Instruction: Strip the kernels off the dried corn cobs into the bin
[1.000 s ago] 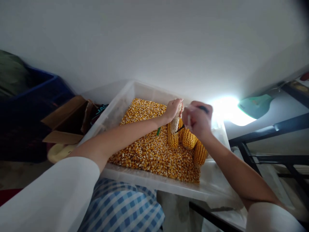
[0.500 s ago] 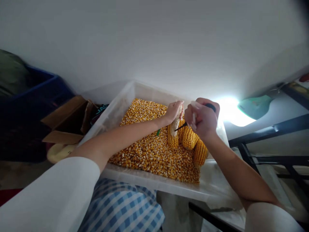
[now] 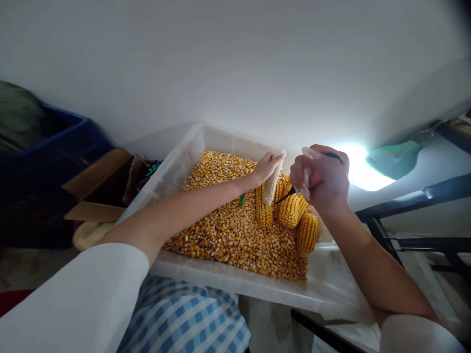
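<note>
My left hand (image 3: 268,168) is closed around the upper end of a pale corn cob (image 3: 272,189), which looks stripped of kernels on the side facing me. In a fist, my right hand (image 3: 324,177) grips a dark, thin pointed tool (image 3: 285,196) resembling a screwdriver; its tip points down-left, close to the cob's lower end and apart from it. Most of the handle is hidden by the fingers. Below both hands lie several yellow ears of corn (image 3: 291,211), on a thick layer of loose corn kernels (image 3: 228,240).
A translucent plastic tub (image 3: 228,280) holds the corn. Inside it lies a small green strip (image 3: 241,200). An open cardboard box (image 3: 96,182) and a blue crate (image 3: 69,128) stand left. At right are a lit green lamp (image 3: 395,158) and a dark metal frame (image 3: 415,198).
My right hand has moved right with the pointed tool, drawing its tip away from the cob. My left hand has shifted slightly, and more of the cob's pale side shows.
</note>
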Available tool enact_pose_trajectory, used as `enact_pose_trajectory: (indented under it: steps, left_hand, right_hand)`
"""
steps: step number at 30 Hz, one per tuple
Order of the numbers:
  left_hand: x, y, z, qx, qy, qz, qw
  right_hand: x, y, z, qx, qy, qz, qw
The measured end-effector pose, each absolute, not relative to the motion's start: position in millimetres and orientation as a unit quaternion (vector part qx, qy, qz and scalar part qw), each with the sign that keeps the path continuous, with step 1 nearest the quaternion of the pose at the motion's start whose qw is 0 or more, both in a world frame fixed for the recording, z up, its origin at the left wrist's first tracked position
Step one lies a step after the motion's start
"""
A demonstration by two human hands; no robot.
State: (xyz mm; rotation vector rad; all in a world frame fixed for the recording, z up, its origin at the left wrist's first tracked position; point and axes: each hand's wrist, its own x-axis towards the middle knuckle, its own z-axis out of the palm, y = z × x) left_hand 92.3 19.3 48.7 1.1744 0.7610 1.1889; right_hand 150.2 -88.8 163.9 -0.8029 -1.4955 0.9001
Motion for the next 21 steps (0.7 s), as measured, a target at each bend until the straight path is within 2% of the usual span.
enact_pose_trajectory:
  steps: [3, 12, 21]
  left_hand:
    - [90.5, 19.0, 46.4, 0.510, 0.357, 0.526, 0.580]
    - [89.2, 10.1, 56.5, 0.427, 0.362, 0.564, 0.608]
    - [89.7, -7.1, 76.4, 0.519, 0.286, 0.585, 0.553]
  right_hand:
    - [152.9, -88.2, 164.4, -0.349, -0.640, 0.370, 0.576]
    - [152.3, -89.7, 162.0, -0.343, -0.623, 0.394, 0.582]
    - [150.5, -94.1, 167.0, -0.314, -0.648, 0.363, 0.591]
